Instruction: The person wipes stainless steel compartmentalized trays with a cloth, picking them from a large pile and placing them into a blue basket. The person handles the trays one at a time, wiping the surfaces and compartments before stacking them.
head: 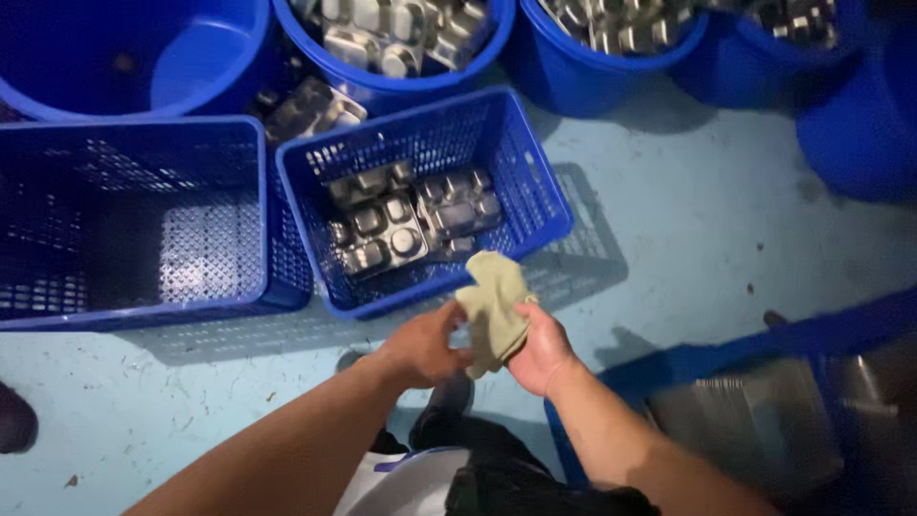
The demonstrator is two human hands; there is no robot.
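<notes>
I had both hands closed on a greenish cloth point(494, 311): the left hand point(427, 344) pinched its lower edge, the right hand point(543, 349) gripped its side. Just beyond them sat a blue crate point(535, 182) holding steel trays point(411, 220). Left of it, another crate point(134, 220) looked bare inside. Farther off, blue tubs point(401, 81) held more trays. By my right forearm, a third crate point(812, 334) held blurred metal pieces.

Blurred crate point(764, 344) cut off right.
</notes>
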